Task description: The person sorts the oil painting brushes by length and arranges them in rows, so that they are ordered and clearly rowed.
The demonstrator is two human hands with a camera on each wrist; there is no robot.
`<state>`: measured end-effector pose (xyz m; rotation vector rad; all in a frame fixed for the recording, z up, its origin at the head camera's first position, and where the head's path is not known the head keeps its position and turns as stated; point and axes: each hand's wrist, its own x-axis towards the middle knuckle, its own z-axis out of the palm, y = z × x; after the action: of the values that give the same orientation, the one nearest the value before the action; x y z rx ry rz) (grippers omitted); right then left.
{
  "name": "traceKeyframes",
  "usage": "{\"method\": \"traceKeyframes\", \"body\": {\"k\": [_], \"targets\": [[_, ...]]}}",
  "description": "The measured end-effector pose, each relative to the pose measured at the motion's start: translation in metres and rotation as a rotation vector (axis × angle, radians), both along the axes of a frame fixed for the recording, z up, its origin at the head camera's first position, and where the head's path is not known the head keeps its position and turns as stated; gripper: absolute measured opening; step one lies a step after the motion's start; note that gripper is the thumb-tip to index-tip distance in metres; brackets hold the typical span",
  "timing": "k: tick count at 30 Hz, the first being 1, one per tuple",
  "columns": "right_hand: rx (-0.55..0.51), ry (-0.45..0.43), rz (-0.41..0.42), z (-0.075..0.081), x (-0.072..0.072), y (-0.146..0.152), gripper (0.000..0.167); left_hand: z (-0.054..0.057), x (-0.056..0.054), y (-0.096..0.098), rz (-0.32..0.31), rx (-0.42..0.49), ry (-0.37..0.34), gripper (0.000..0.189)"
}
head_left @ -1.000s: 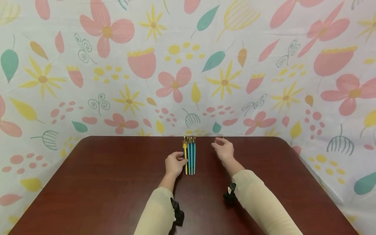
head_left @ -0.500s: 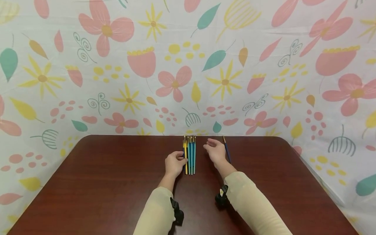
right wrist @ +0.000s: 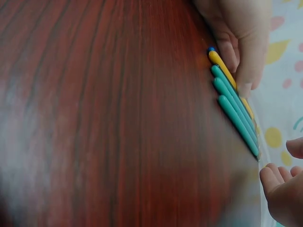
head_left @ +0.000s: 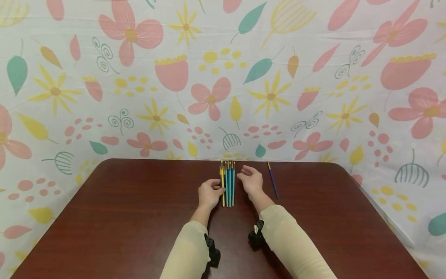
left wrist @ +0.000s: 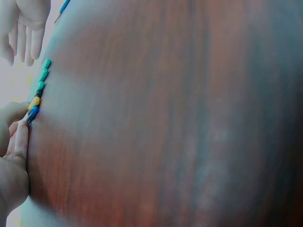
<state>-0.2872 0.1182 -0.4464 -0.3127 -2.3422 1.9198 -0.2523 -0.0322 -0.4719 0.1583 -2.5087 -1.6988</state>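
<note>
Several paintbrushes lie side by side in a row near the table's far edge, bristles pointing away. Teal paintbrushes point(head_left: 233, 188) form the right side, with a yellow paintbrush point(head_left: 223, 190) and a dark blue paintbrush point(left wrist: 32, 112) on the left. My left hand point(head_left: 209, 194) is at the row's left side, thumb over the yellow brush and fingers against the blue one, pinching them. To the right of the row, my right hand point(head_left: 251, 182) hovers with relaxed fingers, apart from the brushes and holding nothing. A single blue paintbrush point(head_left: 273, 181) lies farther right, slightly slanted.
The dark red-brown table point(head_left: 122, 217) has rounded far corners. Right behind it hangs a white cloth point(head_left: 209, 46) printed with flowers and leaves. Black wrist cameras point(head_left: 213, 254) sit on both light sleeves point(head_left: 290, 236).
My right hand has moved left, from beside the single blue paintbrush toward the row, leaving that brush on the table in full view. The left hand has stayed at the row.
</note>
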Motion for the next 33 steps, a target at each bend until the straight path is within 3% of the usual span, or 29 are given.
{"method": "traceKeyframes", "body": {"k": [13,20,33], "targets": [[-0.055,-0.014,-0.019,-0.001,0.002,-0.014,0.051,-0.002,0.0,-0.002,0.007,-0.001,-0.001,0.032],[-0.051,-0.023,0.004,-0.009,-0.002,-0.017,0.055,-0.001,0.002,-0.003,0.006,-0.013,0.015,0.032],[0.122,-0.011,0.048,-0.015,-0.007,-0.023,0.053,0.001,-0.001,-0.002,-0.006,-0.019,0.025,0.032]]}}
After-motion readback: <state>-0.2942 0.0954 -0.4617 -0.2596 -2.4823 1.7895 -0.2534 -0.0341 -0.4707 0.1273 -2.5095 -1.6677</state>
